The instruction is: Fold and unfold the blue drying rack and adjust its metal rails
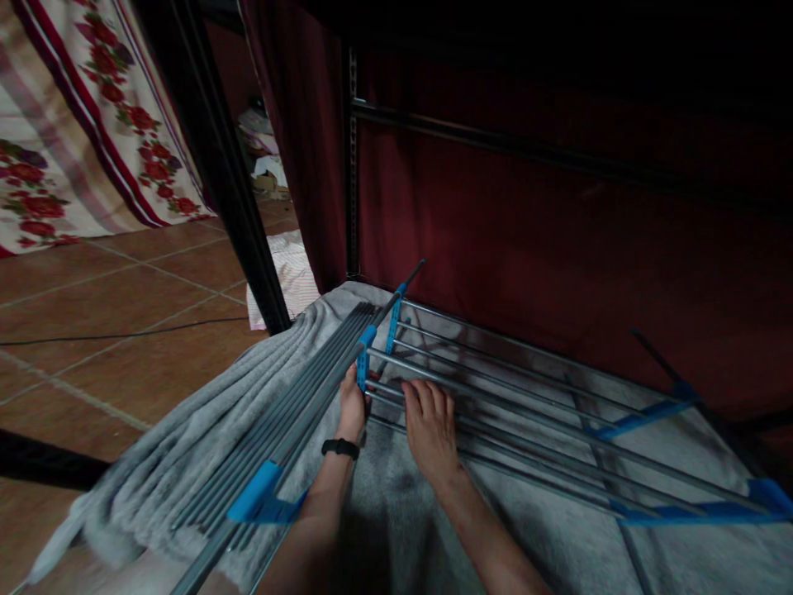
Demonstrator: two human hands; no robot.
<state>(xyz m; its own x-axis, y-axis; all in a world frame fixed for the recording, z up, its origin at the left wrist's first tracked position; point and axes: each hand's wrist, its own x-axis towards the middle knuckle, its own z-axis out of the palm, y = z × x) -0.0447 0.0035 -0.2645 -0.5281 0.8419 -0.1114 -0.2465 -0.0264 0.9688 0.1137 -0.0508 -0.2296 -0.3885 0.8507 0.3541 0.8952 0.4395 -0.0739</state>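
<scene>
Blue plastic is the connector [363, 368] at which the left hand [352, 406] works, its fingers clamped on the lower part; some fingertips pass behind it, so their full grip is hidden. On the left wrist is a black wristband [340, 448]. The right hand [430, 421] is just to the right, palm down over the metal tubes of the rack [520, 405]. Its fingers are bent and close side by side, but the thumb is hidden, and I cannot tell if they hold a tube or only rest.

The rack lies on a grey blanket [402, 504] and extends from beside the left fingers to the far right, where a blue bracket [706, 514] is dim and cut by the picture edge. To the left of both hands, loose tubes [278, 417] lie close together on the blanket, partly under a long side pole [310, 417], which leaves the view at the bottom. Beyond the fingers hangs a dark red curtain [496, 223]; above it, the shadow is too dark for seeing details.
</scene>
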